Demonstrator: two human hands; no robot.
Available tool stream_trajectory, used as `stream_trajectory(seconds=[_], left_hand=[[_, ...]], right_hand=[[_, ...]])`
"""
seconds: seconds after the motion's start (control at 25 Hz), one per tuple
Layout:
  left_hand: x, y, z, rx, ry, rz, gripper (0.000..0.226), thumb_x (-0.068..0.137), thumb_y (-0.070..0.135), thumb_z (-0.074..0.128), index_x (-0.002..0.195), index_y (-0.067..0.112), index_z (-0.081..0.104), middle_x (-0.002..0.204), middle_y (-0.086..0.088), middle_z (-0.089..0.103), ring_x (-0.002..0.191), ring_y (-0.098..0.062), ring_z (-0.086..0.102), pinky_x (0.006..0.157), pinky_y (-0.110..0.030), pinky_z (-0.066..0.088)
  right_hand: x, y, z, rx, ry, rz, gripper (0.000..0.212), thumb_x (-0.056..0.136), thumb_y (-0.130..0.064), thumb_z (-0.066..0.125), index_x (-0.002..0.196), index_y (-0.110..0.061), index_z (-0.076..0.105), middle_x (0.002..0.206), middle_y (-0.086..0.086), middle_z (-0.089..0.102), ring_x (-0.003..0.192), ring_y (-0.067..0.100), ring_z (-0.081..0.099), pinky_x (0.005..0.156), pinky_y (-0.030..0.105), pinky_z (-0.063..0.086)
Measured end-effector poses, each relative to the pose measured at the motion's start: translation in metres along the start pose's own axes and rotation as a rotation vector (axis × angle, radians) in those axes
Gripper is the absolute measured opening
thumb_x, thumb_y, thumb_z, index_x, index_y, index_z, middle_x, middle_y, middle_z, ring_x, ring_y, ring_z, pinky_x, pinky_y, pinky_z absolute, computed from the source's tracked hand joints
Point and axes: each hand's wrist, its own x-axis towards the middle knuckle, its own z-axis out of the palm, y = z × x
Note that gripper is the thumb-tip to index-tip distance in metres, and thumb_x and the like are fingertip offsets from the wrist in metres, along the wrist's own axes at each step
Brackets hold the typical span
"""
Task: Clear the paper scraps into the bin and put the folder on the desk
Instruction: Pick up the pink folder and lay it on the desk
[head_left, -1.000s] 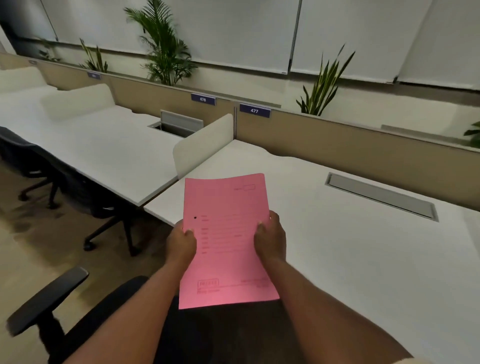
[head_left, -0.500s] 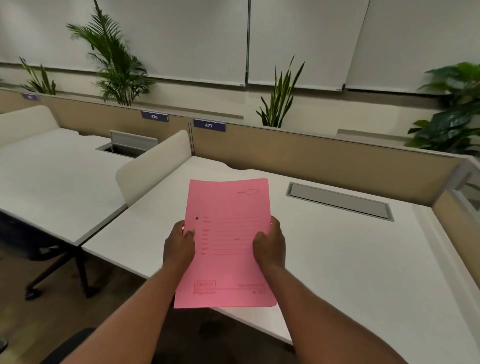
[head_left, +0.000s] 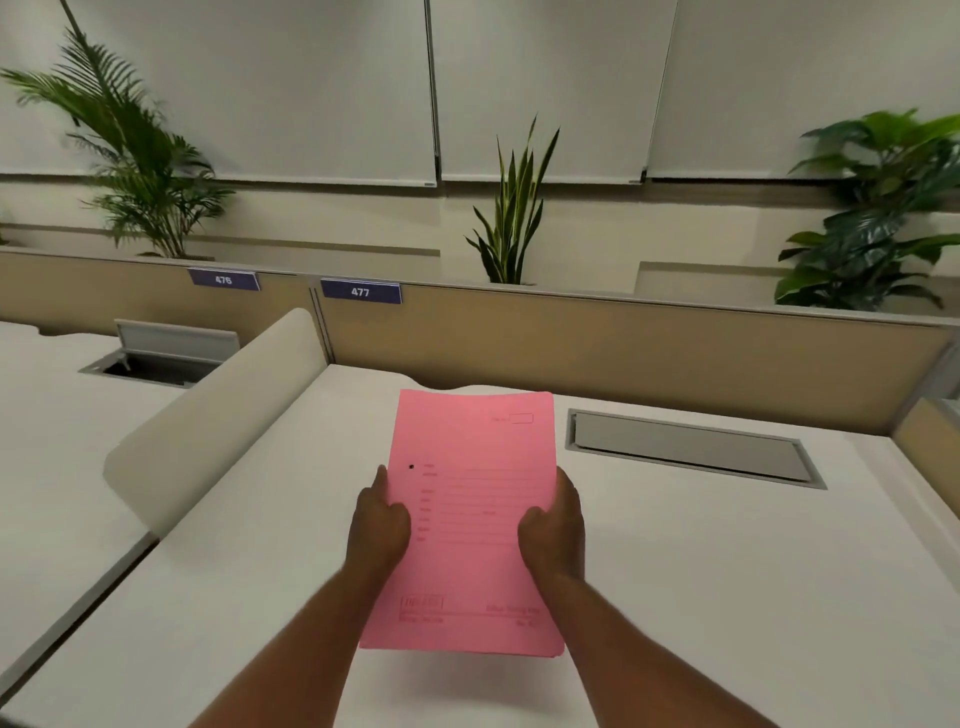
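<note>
A pink folder (head_left: 470, 499) with printed lines on its cover is held flat above the white desk (head_left: 727, 571), just over the surface. My left hand (head_left: 378, 525) grips its left edge and my right hand (head_left: 553, 527) grips its right edge, thumbs on top. No paper scraps or bin are in view.
A rounded white divider (head_left: 208, 426) separates this desk from the left one. A closed grey cable hatch (head_left: 691, 449) lies at the back right, an open hatch (head_left: 156, 358) on the left desk. A beige partition (head_left: 623, 343) with label 477 (head_left: 360, 292) and plants stands behind.
I have turned right and moved closer to the desk. The folder, held in both hands throughout, has gone from in front of the desk edge to over the desktop.
</note>
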Motion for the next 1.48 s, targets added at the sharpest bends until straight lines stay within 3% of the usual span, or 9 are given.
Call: stream_trajectory(seconds=[0.12,0.2,0.32,0.44,0.6,0.76,0.88,1.2,1.48], left_hand=[[0.056,0.005,0.019,0.042,-0.068,-0.013,0.076,0.091,0.004,0.044,0.16,0.022,0.017,0.143,-0.01,0.047,0.126,-0.031,0.054,0.105,-0.045,0.047],[0.092,0.006,0.033,0.055,-0.09,0.017,0.078,0.088,0.003,0.046,0.159,0.023,0.022,0.143,-0.005,0.05,0.122,-0.029,0.057,0.103,-0.044,0.048],[0.136,0.001,0.054,0.046,-0.128,0.03,0.065,0.084,0.003,0.048,0.144,0.027,0.039,0.129,-0.001,0.063,0.095,-0.022,0.066,0.088,-0.04,0.055],[0.177,-0.004,0.079,0.081,-0.187,0.044,0.048,0.085,0.006,0.053,0.126,0.029,0.044,0.119,0.005,0.064,0.085,-0.017,0.07,0.079,-0.04,0.057],[0.22,-0.012,0.112,0.114,-0.218,0.05,0.041,0.087,0.008,0.06,0.123,0.026,0.05,0.119,0.007,0.066,0.078,0.0,0.065,0.073,-0.032,0.05],[0.251,-0.023,0.137,0.122,-0.252,0.041,0.041,0.088,0.012,0.064,0.126,0.025,0.056,0.121,0.005,0.069,0.086,-0.009,0.068,0.078,-0.031,0.052],[0.268,-0.026,0.151,0.135,-0.251,0.054,0.041,0.09,0.016,0.064,0.129,0.026,0.058,0.119,0.004,0.07,0.092,-0.016,0.069,0.085,-0.035,0.055],[0.299,-0.02,0.171,0.24,-0.231,0.044,0.047,0.095,0.026,0.062,0.142,0.021,0.054,0.122,0.001,0.055,0.1,-0.017,0.06,0.095,-0.04,0.052],[0.307,-0.016,0.175,0.309,-0.258,0.057,0.051,0.099,0.032,0.055,0.148,0.023,0.046,0.115,0.002,0.049,0.113,-0.024,0.059,0.099,-0.044,0.049]], right_hand=[[0.042,0.013,0.029,-0.06,0.028,0.038,0.066,0.089,-0.003,0.048,0.15,-0.024,0.037,0.133,0.005,0.052,0.115,0.029,0.058,0.091,0.038,0.052],[0.069,0.024,0.047,-0.1,0.04,0.07,0.07,0.092,-0.002,0.048,0.157,-0.019,0.028,0.135,0.009,0.05,0.117,0.032,0.057,0.094,0.041,0.053],[0.101,0.041,0.065,-0.171,0.056,0.111,0.074,0.095,-0.001,0.049,0.161,-0.012,0.018,0.133,0.015,0.05,0.113,0.034,0.057,0.09,0.039,0.05],[0.133,0.061,0.08,-0.22,0.075,0.125,0.071,0.096,0.002,0.05,0.16,-0.009,0.02,0.129,0.018,0.053,0.11,0.034,0.057,0.089,0.04,0.051],[0.176,0.084,0.095,-0.28,0.084,0.165,0.064,0.096,0.004,0.05,0.156,-0.003,0.03,0.134,0.021,0.055,0.119,0.038,0.055,0.097,0.04,0.047],[0.209,0.102,0.107,-0.371,0.071,0.187,0.062,0.095,0.001,0.053,0.154,-0.002,0.035,0.147,0.021,0.049,0.13,0.039,0.047,0.109,0.044,0.038],[0.229,0.11,0.112,-0.48,0.053,0.187,0.058,0.095,-0.003,0.055,0.151,-0.001,0.04,0.147,0.02,0.048,0.13,0.038,0.046,0.109,0.046,0.036],[0.257,0.114,0.119,-0.719,0.057,0.105,0.04,0.089,-0.014,0.063,0.128,-0.001,0.063,0.115,0.019,0.059,0.106,0.036,0.056,0.087,0.046,0.048],[0.273,0.115,0.125,-0.861,0.061,0.112,0.037,0.093,-0.019,0.055,0.127,-0.007,0.064,0.11,0.014,0.061,0.1,0.032,0.057,0.08,0.043,0.047]])
